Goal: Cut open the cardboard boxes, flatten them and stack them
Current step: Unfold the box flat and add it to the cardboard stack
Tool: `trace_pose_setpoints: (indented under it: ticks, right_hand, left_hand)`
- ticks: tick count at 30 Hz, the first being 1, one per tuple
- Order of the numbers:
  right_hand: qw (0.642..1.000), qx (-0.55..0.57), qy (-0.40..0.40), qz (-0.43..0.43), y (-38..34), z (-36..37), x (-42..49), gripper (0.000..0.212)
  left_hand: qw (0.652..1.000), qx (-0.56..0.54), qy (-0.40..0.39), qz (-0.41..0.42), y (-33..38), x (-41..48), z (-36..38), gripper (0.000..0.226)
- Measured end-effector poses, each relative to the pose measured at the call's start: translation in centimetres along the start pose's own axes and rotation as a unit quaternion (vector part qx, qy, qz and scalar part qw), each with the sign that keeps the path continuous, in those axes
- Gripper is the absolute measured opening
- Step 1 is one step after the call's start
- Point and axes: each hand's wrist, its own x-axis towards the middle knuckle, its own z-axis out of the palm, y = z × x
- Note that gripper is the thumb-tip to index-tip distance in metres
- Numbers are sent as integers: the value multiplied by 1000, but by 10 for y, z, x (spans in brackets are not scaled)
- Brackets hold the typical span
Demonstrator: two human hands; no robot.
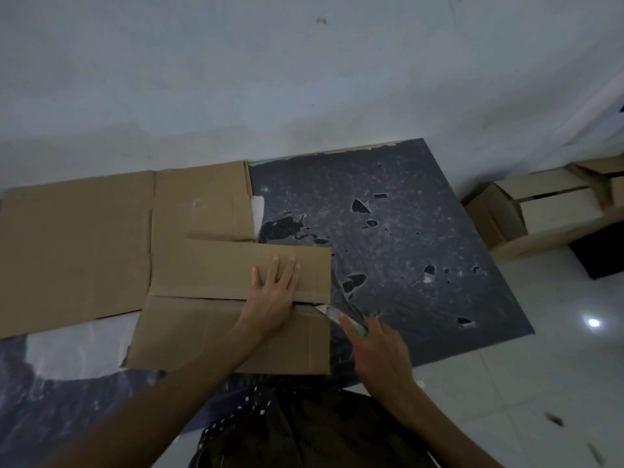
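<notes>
A flattened brown cardboard box (189,265) lies spread on the floor, over other flat cardboard (74,244) to its left. My left hand (273,292) presses flat on its right-hand flap, fingers straight. My right hand (378,349) grips a cutter with a green handle (347,320). The blade tip sits at the right end of the slit between two flaps.
A worn dark mat (422,248) with torn holes covers the floor to the right. Uncut cardboard boxes (533,211) stand at the far right against the wall. A pale wall (304,79) runs behind. Glossy white tiles (557,366) lie at the lower right.
</notes>
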Motion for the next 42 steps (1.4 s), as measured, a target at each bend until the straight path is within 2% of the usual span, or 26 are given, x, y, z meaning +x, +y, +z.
trace_pose_setpoints:
  ticks: [6,11,18,21,25,28,30,32,34,36,38,39,42]
  right_hand:
    - [1000,1,7,22,-9,4,5,68]
    - [1000,1,-1,-15,6,6,3,68]
    - [993,-2,57,-100,30,3,7,59]
    - [996,22,51,-73,29,4,14,54]
    - [995,41,51,-81,26,3,13,48]
    - [997,32,60,-32,37,-8,54,42]
    - [997,22,55,-53,44,-18,74,41]
    - [996,40,13,-80,48,-22,71,44]
    - [995,80,6,-56,50,-19,59,43]
    - [990,133,-22,-35,53,-12,46,44]
    - [986,160,-46,5,52,-5,25,44]
    - [980,186,-56,37,50,-6,17,44]
    - [945,295,-70,121,31,-21,11,38]
  left_hand:
    - [999,-19,34,0,-3,0,9,56]
    - [999,-37,34,6,-2,-4,13,57]
    - [999,-38,18,7,-3,-7,11,55]
    - [1000,-18,7,7,-4,-4,9,56]
    - [1000,-17,24,5,-3,-6,14,55]
    - [999,-9,37,20,2,-15,17,54]
    - [999,-15,15,24,6,-17,14,54]
    - [999,-32,-1,28,5,-18,18,55]
    - [1000,-6,-7,12,3,-13,9,56]
    - [999,-36,17,3,0,-7,-1,58]
    - [996,-86,-34,-11,-2,-11,-1,67]
    - [993,-105,-56,-21,-1,-15,-2,71]
    - [987,-159,-28,-8,1,-21,1,92]
